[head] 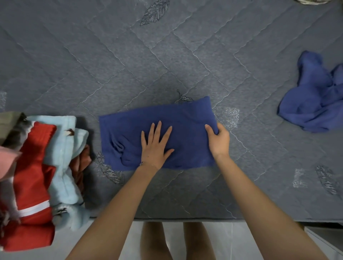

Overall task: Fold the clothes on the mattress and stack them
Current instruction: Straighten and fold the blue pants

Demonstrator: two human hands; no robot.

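A dark blue garment (130, 128) lies partly folded into a wide rectangle on the grey quilted mattress (111, 65), near its front edge. My left hand (156, 144) presses flat on the garment's middle with its fingers spread. At the garment's right edge, my right hand (218, 139) grips the cloth, thumb on top and fingers curled under the fold. A stack of clothes (37, 167) sits at the left edge of the mattress: a red piece with a white stripe on top of a light blue fleece, with pink and grey pieces beside them.
A second blue garment (315, 98) lies crumpled at the right side of the mattress. The mattress front edge runs just below my forearms, with pale floor tiles (232, 241) and my legs beneath it. A patterned cloth edge (311, 1) shows at the top right.
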